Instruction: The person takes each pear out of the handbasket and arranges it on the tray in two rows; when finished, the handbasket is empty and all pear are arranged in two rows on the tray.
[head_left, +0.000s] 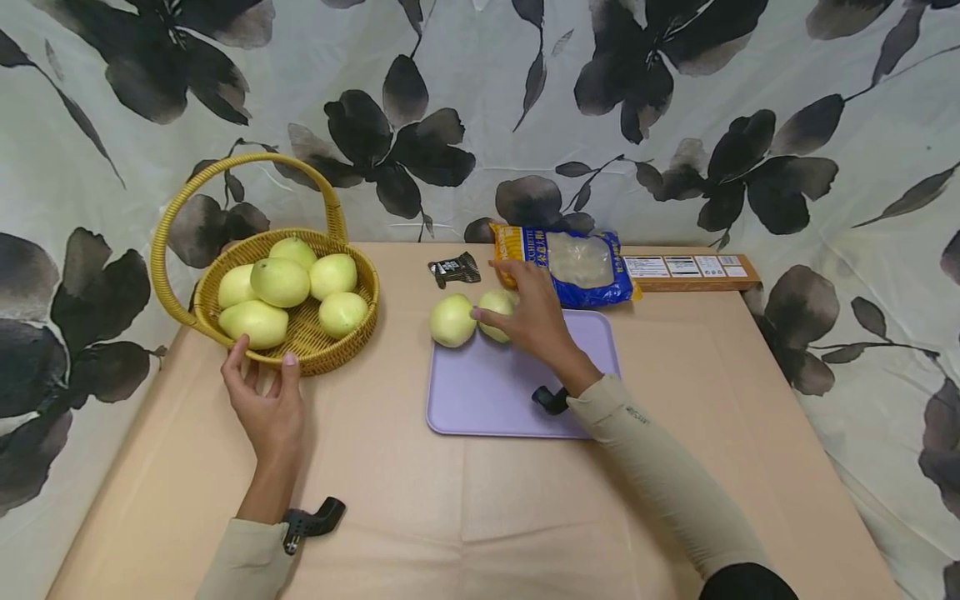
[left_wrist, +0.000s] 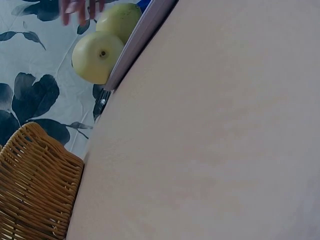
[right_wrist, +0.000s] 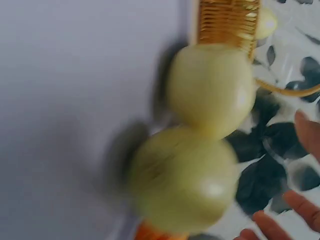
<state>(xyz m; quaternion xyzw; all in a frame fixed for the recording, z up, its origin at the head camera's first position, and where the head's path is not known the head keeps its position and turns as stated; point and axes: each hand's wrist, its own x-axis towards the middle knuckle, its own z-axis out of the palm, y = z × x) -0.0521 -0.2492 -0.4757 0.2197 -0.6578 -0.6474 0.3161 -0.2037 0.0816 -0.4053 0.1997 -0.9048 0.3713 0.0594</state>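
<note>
Two pale green fruits [head_left: 452,320] sit side by side at the far-left corner of a lilac tray [head_left: 517,392], where a careless knock from the right hand [head_left: 534,315] could send one rolling over the low rim. That hand hovers above them, thumb and fingers spread wide and apparently grasping nothing. At left, the left hand [head_left: 266,408] touches the near rim of a basket [head_left: 352,354] with loosely parted fingers; too hard a push might tip its six fruits.
</note>
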